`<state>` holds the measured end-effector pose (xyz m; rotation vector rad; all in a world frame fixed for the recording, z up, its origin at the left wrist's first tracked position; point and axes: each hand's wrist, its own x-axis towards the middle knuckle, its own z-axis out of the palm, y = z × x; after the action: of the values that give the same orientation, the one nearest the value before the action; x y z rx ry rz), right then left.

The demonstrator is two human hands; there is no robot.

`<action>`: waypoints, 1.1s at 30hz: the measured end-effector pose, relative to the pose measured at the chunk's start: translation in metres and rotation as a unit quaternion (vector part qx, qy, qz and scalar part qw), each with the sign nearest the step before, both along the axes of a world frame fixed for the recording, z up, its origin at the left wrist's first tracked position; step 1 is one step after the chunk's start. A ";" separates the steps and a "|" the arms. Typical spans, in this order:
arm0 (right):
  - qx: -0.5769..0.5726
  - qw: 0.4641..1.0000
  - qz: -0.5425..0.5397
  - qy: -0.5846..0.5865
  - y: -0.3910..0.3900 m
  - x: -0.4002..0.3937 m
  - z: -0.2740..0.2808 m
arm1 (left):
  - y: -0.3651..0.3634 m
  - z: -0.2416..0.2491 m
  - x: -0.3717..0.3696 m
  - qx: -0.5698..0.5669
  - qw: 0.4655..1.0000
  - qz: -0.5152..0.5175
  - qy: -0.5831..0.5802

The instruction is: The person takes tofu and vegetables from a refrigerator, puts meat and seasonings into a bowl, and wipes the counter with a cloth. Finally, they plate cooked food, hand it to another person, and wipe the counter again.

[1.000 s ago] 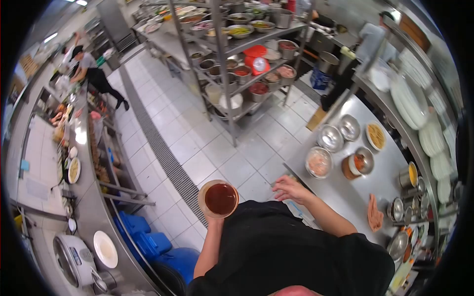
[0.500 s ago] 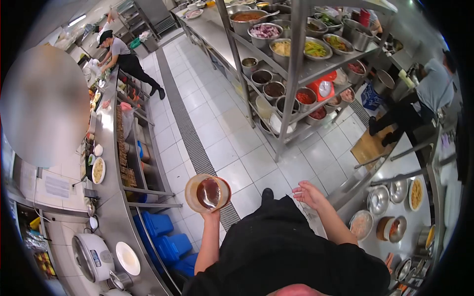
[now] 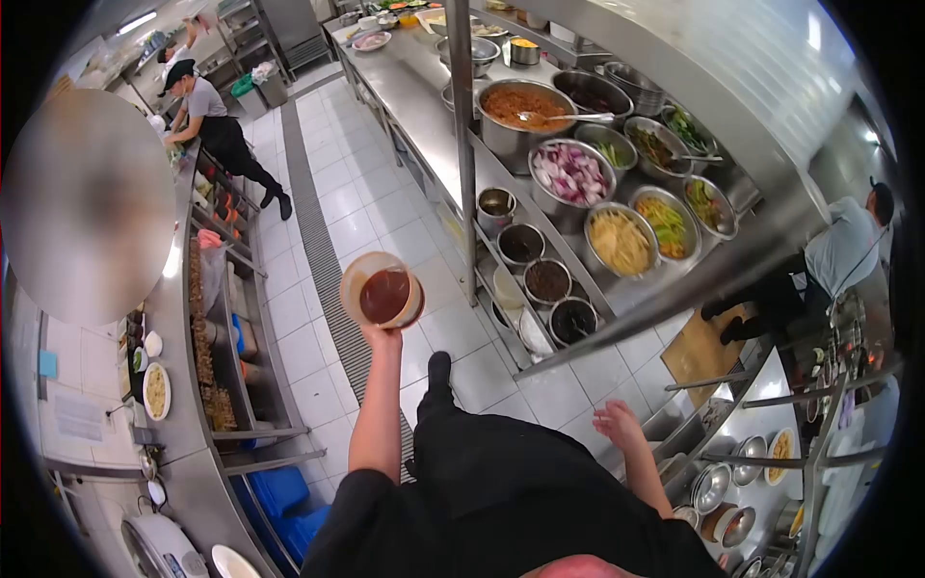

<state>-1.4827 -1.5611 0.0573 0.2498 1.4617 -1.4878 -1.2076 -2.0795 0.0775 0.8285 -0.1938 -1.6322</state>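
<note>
My left hand (image 3: pixel 383 335) is closed on a round translucent plastic tub (image 3: pixel 358 268), held out over the floor. Dark red-brown sauce (image 3: pixel 385 297) lies inside it, pooled to one side as the tub tilts. My fingers are mostly hidden beneath it. On the other side, my right hand (image 3: pixel 617 426) hangs in the air with its fingers apart and holds nothing. Closest to that hand is the lower corner of the steel rack (image 3: pixel 578 349), ahead of it and not touched.
Along the rack stand bowls of red onion (image 3: pixel 572 175), yellow strips (image 3: pixel 621 243) and an orange-red mix (image 3: pixel 525 104). Left runs a steel counter (image 3: pixel 183 385) above blue bins (image 3: pixel 279 489). One co-worker (image 3: pixel 217 120) leans over the far left counter; another person (image 3: pixel 838 250) stands right.
I have stepped forward, and the rack is now nearer and larger in view. The tub stays in my left hand. My right hand appears lower, still holding nothing.
</note>
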 end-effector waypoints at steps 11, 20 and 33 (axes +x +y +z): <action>0.167 0.929 -0.320 -0.080 0.003 0.096 -0.036 | -0.257 -0.118 -0.219 -0.017 0.993 -0.104 0.047; 0.123 0.869 -0.477 -0.045 -0.124 0.154 -0.083 | -0.314 -0.070 -0.352 0.057 0.910 -0.262 -0.316; 0.223 0.706 -0.663 -0.110 -0.217 0.362 -0.068 | -0.269 -0.045 -0.430 -0.202 0.759 -0.406 -0.467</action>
<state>-1.1210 -1.7776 -0.0109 2.0656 1.3930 -1.9561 -1.6372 -2.3486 0.0321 1.2404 -1.7672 -1.6635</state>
